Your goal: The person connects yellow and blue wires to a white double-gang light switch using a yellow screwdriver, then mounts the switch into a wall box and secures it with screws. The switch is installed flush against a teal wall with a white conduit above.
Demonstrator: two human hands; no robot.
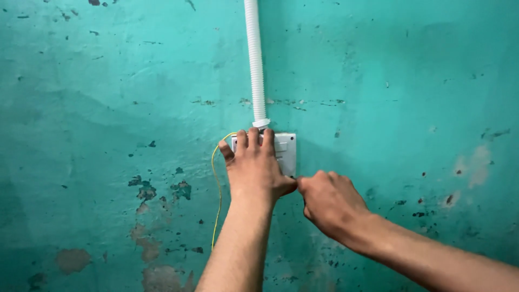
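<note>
Switch box [285, 151] under both hands

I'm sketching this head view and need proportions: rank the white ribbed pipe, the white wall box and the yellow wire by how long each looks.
1. white ribbed pipe
2. yellow wire, slightly shorter, so the order is unsure
3. white wall box, partly hidden by the left hand
</note>
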